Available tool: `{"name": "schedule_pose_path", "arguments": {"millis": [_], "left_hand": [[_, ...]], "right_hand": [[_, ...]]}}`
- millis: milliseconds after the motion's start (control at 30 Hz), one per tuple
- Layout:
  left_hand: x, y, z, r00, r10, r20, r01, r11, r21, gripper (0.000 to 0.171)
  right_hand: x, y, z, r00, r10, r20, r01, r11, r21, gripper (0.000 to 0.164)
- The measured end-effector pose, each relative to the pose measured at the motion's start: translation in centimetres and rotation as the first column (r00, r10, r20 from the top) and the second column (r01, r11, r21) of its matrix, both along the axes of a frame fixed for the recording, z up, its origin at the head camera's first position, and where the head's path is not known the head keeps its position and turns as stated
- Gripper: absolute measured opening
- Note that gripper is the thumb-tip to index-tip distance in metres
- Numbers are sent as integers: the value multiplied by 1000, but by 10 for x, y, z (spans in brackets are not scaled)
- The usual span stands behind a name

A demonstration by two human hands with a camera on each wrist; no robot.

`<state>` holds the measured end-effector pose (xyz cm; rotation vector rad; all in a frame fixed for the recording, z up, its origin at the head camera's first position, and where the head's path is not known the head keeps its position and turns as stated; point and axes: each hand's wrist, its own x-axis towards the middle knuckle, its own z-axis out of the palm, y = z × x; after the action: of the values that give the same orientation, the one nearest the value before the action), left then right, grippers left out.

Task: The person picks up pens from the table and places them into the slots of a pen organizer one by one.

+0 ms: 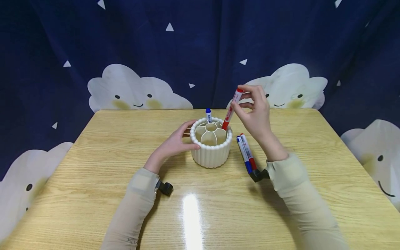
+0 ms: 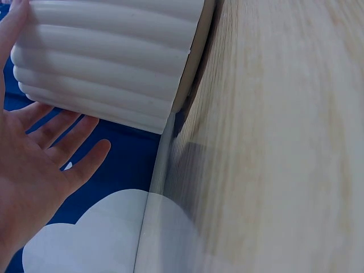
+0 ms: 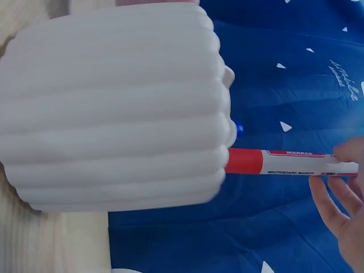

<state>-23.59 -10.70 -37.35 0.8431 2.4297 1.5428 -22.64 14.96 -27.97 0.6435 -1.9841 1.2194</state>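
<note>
A round cream pen holder (image 1: 208,156) with a fluted wall and beaded rim stands on the table, divided into several compartments around a central ring. My left hand (image 1: 175,140) holds it at the left, thumb at the front rim and fingers round the back; the left wrist view shows some fingers free of the wall. My right hand (image 1: 254,111) pinches a red whiteboard marker (image 1: 232,109) near its upper end. That marker slants, its red cap end just inside the right rim. A blue-ended marker (image 1: 208,115) stands in a rear compartment.
Two more markers, one blue (image 1: 244,154) and one red (image 1: 248,151), lie side by side on the table (image 1: 125,139) right of the holder. The right wrist's black camera (image 1: 258,175) hangs by their near ends. Behind the table hangs a dark blue curtain (image 1: 200,45).
</note>
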Motion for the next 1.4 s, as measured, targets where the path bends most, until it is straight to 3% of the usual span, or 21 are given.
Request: {"name": "schedule_pose_path", "arguments": {"millis": [233, 433, 633, 967, 1400], "left_hand": [[0, 1, 0, 1000, 6, 12, -6, 1000, 0, 90], [-1, 1, -1, 1000, 6, 12, -6, 1000, 7, 89], [0, 2, 0, 1000, 10, 23, -10, 1000, -1, 87], [18, 4, 27, 999, 4, 51, -3, 1000, -9, 84], [19, 4, 28, 998, 3, 55, -3, 1000, -5, 84]], "right_hand": [[-2, -5, -9, 999, 44, -3, -44, 997, 58, 38], [-2, -9, -16, 999, 35, 22, -38, 992, 119, 33], [-2, -10, -25, 995, 88, 56, -95, 984, 150, 23], [-2, -8, -41, 989, 90, 118, -113, 973, 202, 16], [-1, -2, -42, 988, 34, 148, -65, 976, 210, 21]]}}
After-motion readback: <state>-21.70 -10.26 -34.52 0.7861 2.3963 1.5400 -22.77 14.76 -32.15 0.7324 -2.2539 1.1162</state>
